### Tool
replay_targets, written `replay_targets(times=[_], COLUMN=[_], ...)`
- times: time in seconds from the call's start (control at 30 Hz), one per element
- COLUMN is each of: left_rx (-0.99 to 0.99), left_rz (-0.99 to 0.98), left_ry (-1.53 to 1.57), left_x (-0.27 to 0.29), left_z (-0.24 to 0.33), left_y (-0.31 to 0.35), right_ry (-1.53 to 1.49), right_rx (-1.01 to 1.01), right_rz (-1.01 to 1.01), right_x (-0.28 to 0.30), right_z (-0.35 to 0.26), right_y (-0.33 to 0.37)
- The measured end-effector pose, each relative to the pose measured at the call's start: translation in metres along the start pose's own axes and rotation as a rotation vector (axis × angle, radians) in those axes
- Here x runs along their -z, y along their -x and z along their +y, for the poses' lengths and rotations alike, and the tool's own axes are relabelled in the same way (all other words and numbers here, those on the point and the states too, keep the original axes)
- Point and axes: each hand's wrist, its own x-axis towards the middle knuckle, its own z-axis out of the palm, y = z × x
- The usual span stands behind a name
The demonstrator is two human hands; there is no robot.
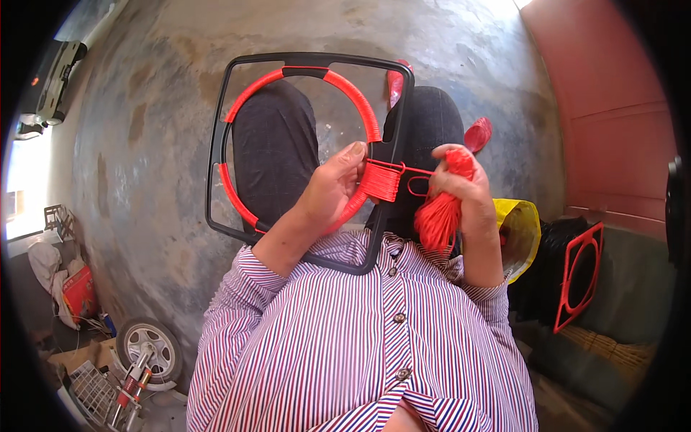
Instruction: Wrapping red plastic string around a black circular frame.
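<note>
A black square frame [230,55] with a round ring inside rests tilted across my lap. Red cord [358,93] is wound tightly around much of the ring, leaving a few black stretches bare. My left hand [335,186] grips the ring at its right side, thumb on top. Next to that thumb, a block of red cord turns [381,181] covers the bar between ring and outer frame. My right hand [464,183] is closed around a bundle of red cord [439,219], its loose strands hanging down. A strand runs from the bundle to the wound block, with a small loop below it.
A yellow bag [531,229] stands right of my legs, beside black frames and a red square frame [584,277]. Red shoes [478,134] show past my knees. A red panel [612,101] rises at far right. A wheel [149,351] and a wire basket [93,389] lie lower left.
</note>
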Motion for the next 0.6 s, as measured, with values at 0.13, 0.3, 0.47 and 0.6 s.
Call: replay_targets(times=[0.13, 0.3, 0.47, 0.6], left_rx=[0.036, 0.067, 0.159, 0.207], left_rz=[-0.059, -0.078, -0.162, -0.067], left_ry=[0.062, 0.065, 0.083, 0.024], left_x=[0.007, 0.008, 0.018, 0.009], left_z=[-0.002, -0.001, 0.002, 0.004], left_y=[-0.005, -0.003, -0.009, -0.008], right_ry=[-0.366, -0.832, -0.540, -0.456], right_rx=[0.153, 0.152, 0.148, 0.178], right_rz=[0.043, -0.171, 0.101, 0.076], right_x=[-0.007, -0.005, -0.001, 0.006], right_z=[0.014, 0.026, 0.012, 0.016], right_y=[-0.008, -0.014, -0.010, -0.007])
